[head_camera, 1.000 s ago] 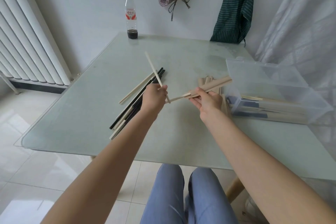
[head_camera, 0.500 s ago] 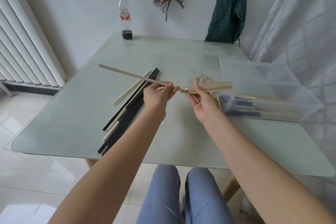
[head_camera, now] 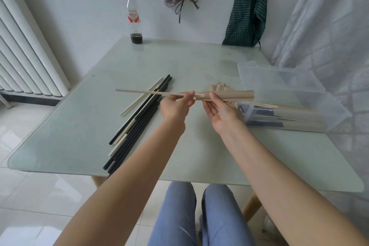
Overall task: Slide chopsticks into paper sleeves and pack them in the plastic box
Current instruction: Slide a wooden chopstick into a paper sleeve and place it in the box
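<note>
Between pinching left hand (head_camera: 175, 106) and right hand (head_camera: 219, 112), chopstick (head_camera: 147, 92) tip hidden inside paper sleeve (head_camera: 231, 95).

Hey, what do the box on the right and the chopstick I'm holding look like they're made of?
The box looks like clear, slightly frosted plastic: sleeved chopsticks show through its walls. The chopstick pinched by the left hand looks like pale, matte, unvarnished wood or bamboo; which one can't be told.
</note>
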`<state>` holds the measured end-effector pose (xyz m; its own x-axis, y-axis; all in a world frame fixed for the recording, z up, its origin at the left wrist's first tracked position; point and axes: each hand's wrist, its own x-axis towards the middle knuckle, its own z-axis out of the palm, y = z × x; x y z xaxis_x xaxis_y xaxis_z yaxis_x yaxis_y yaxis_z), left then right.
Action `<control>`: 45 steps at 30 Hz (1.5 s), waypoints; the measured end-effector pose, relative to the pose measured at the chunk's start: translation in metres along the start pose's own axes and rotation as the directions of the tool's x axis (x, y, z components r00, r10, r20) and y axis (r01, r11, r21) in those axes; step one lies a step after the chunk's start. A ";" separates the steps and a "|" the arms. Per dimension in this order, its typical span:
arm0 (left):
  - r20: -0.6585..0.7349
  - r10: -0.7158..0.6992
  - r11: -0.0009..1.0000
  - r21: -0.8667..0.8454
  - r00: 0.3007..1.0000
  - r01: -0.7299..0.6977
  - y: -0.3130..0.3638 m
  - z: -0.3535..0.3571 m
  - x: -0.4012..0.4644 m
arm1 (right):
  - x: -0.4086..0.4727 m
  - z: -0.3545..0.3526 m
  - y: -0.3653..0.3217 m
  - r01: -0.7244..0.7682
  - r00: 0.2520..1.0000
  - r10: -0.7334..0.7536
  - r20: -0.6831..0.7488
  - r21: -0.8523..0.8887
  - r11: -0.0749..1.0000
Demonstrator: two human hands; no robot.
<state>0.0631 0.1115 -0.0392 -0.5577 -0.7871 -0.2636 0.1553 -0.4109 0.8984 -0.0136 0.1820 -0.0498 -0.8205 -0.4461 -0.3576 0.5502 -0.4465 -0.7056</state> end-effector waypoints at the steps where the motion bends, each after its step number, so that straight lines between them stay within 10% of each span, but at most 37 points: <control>1: -0.012 -0.010 0.999 -0.032 1.000 0.009 0.002 -0.001 0.000 | -0.001 0.000 -0.002 0.026 1.000 -0.026 -0.005 -0.001 1.000; 45: -0.096 0.018 0.952 -0.301 0.995 -0.047 0.022 -0.002 -0.002 | -0.015 -0.010 -0.036 0.074 0.997 -0.074 0.006 0.022 0.997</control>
<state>0.0690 0.1035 -0.0195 -0.4742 -0.8350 -0.2793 0.4195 -0.4932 0.7621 -0.0229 0.2130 -0.0251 -0.8580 -0.4162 -0.3011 0.4916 -0.4952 -0.7163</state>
